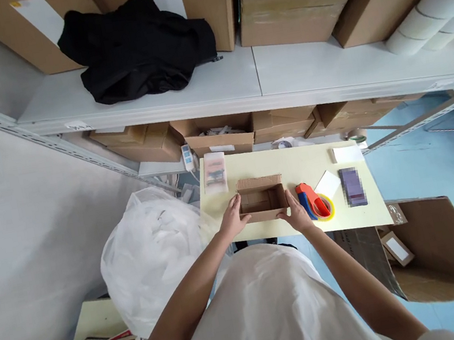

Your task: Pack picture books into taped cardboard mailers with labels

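Observation:
Between my two hands is a small brown cardboard box (265, 215), its lid flap raised at the back and its inside bare. My left hand (233, 217) grips the left end, with the thumb along the front wall. At the right end my right hand (296, 213) holds the box the same way. Just right of that hand lies a red and blue tape dispenser (314, 201) with a yellow-rimmed roll. A flat packet in clear wrap (214, 173) rests at the table's back left. White cards (328, 184) and a blurred purple item (352, 187) lie farther right.
The pale yellow table (260, 159) stands under a grey shelf (214, 99) loaded with cartons and a black garment (139, 45). A big translucent bag (150, 259) bulges on the left. An open carton (447, 248) with small boxes sits at the lower right.

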Motion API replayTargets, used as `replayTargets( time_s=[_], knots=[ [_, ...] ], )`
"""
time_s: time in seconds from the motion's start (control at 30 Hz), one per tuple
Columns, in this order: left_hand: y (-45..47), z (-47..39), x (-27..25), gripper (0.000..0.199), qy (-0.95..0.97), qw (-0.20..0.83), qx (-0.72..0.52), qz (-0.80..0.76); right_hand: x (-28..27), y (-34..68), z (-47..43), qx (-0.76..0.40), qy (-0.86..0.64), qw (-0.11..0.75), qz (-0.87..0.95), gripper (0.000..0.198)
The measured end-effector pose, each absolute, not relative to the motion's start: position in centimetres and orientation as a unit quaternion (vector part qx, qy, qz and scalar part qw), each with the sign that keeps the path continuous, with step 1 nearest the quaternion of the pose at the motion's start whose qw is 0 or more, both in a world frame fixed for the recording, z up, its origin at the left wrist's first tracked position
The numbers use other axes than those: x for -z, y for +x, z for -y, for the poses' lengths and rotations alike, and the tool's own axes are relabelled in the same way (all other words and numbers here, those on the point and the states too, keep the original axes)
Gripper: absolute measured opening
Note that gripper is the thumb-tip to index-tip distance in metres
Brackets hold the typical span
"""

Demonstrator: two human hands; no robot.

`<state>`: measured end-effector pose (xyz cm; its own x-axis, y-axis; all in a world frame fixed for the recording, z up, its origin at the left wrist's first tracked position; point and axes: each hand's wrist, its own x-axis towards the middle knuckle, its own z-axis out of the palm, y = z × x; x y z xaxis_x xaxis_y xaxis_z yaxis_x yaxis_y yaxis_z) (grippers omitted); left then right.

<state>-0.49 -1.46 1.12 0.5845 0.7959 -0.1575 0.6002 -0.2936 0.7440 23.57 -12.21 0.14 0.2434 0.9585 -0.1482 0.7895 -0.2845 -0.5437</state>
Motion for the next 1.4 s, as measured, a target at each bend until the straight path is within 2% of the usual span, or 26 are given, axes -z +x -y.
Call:
replayTargets(
  time_s=[0.1, 0.2, 0.37, 0.47, 0.57, 0.63, 0.73, 0.8, 0.93, 1.07, 1.23, 1.4],
  knots=[
    [-1.7, 0.2, -1.1, 0.068, 0.724, 0.449, -0.175, -0.494, 0.3, 23.1, 12.6, -0.232, -0.761, 0.202, 0.572, 0.091],
    [-3.0, -3.2, -0.2, 0.056, 0.63, 0.419, -0.207, -0.621, 0.0, 22.7, 12.5, -0.23, -0.769, 0.194, 0.564, 0.089],
    [-2.3, -11.0, 3.0, 0.077, 0.58, 0.312, -0.095, -0.747, -0.3, 22.4, 12.5, -0.231, -0.781, 0.184, 0.551, 0.09],
    [-0.9, -14.0, 5.3, 0.091, 0.549, 0.303, -0.064, -0.776, -0.4, 22.3, 12.7, -0.238, -0.783, 0.178, 0.546, 0.092],
    [-0.1, -15.3, 6.9, 0.093, 0.515, 0.318, -0.066, -0.793, -0.5, 22.2, 12.6, -0.249, -0.787, 0.172, 0.538, 0.092],
    [-0.2, -15.6, 7.2, 0.083, 0.528, 0.342, -0.076, -0.774, -0.6, 22.2, 12.6, -0.255, -0.789, 0.171, 0.532, 0.092],
    [-0.8, -15.4, 6.7, 0.053, 0.568, 0.349, -0.104, -0.738, -0.6, 22.2, 12.4, -0.259, -0.788, 0.172, 0.531, 0.092],
    [-1.5, -14.9, 5.8, 0.041, 0.576, 0.354, -0.132, -0.725, -0.7, 22.2, 12.2, -0.258, -0.789, 0.171, 0.532, 0.091],
    [-4.0, -13.1, 2.4, 0.035, 0.587, 0.364, -0.235, -0.684, -0.9, 22.1, 11.7, -0.256, -0.793, 0.171, 0.526, 0.087],
    [-6.0, -9.8, -3.7, 0.035, 0.64, 0.365, -0.327, -0.592, -1.3, 22.3, 11.0, -0.285, -0.789, 0.169, 0.518, 0.086],
    [-2.5, -4.6, -9.9, 0.025, 0.788, 0.325, -0.249, -0.46, -2.0, 22.9, 10.1, -0.321, -0.779, 0.153, 0.516, 0.086],
    [2.3, -2.0, -9.3, 0.034, 0.87, 0.27, -0.106, -0.399, -2.2, 23.2, 9.8, -0.328, -0.779, 0.121, 0.52, 0.086]
  ],
)
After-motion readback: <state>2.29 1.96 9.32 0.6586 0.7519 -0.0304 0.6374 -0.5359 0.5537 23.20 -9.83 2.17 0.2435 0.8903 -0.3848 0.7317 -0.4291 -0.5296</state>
